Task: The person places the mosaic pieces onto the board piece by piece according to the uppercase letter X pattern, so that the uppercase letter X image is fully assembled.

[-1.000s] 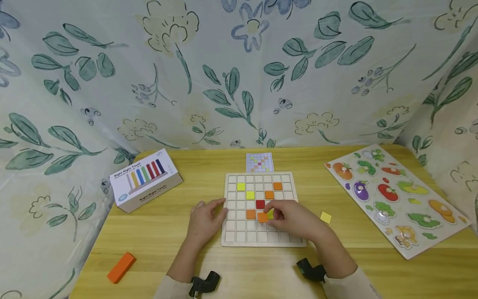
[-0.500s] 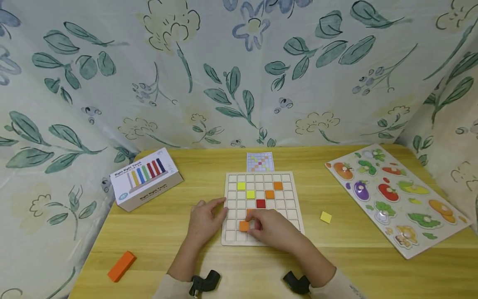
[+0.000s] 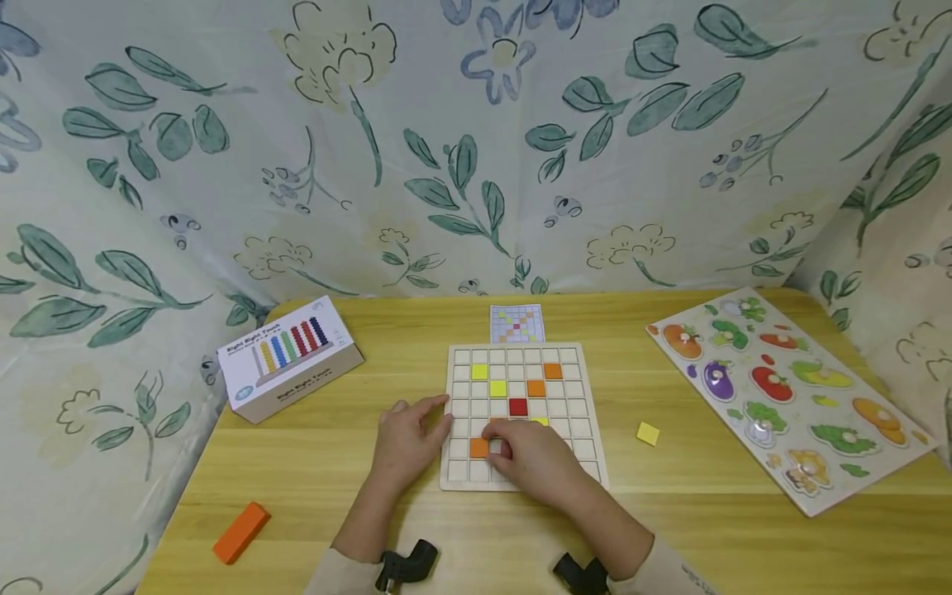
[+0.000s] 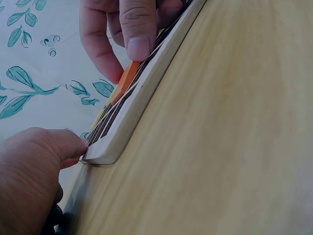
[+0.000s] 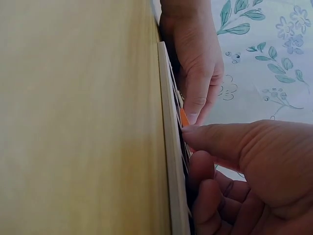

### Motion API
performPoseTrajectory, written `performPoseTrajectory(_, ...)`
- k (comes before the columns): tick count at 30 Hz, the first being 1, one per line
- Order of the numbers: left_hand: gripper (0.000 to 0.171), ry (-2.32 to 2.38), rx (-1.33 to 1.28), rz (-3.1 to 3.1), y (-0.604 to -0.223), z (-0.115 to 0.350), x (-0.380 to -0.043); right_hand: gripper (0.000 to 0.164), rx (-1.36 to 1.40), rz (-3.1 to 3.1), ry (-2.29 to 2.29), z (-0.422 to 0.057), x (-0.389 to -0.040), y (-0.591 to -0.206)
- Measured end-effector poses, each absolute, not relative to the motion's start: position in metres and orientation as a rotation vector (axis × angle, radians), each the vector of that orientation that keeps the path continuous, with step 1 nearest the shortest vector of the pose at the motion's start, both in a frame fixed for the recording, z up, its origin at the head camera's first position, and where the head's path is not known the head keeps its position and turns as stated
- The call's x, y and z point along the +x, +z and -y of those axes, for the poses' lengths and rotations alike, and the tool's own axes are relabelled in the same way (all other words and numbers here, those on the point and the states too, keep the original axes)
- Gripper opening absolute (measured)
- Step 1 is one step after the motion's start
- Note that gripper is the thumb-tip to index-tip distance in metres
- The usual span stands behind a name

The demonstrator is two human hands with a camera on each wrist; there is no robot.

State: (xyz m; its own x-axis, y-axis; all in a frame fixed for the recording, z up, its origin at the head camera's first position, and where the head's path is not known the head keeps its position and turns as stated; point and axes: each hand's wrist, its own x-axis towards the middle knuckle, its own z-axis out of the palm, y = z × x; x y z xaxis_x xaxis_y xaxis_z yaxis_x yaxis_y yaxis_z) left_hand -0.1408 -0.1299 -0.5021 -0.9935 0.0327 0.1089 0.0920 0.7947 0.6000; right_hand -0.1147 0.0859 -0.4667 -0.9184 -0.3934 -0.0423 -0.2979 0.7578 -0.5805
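Note:
A pale wooden grid board (image 3: 582,450) lies on the table. My right hand (image 3: 537,459) is over its lower left part, thumb and forefinger pinching an orange square tile (image 3: 479,448). In the left wrist view that tile (image 4: 126,83) stands tilted in the grid under the thumb. My left hand (image 3: 405,442) rests at the board's left edge, forefinger and thumb extended against it. Yellow tiles (image 3: 497,388), a red tile (image 3: 517,406) and orange tiles (image 3: 536,388) sit in cells running diagonally. My right hand partly covers more tiles.
Behind the board lies a pattern card (image 3: 516,322). A loose yellow tile (image 3: 648,434) is on the table to the right, near a vegetable puzzle board (image 3: 799,405). At left are a toy box (image 3: 293,359) and an orange block (image 3: 241,533).
My right hand has moved left and toward me with the orange tile, from mid-board to a cell near the lower left. My left hand has stayed at the edge.

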Motion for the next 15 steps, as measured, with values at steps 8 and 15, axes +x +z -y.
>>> performPoseTrajectory(8, 0.033, -0.976, -0.097, 2.889, -0.501, 0.133, -0.141, 0.025, -0.575, -2.762, -0.884, -0.086, -0.114, -0.463)
performPoseTrajectory(15, 0.032, -0.993, -0.125, 2.853, -0.506, 0.132, -0.141, 0.029, -0.499, -2.75, -0.92, -0.109, -0.118, -0.453)
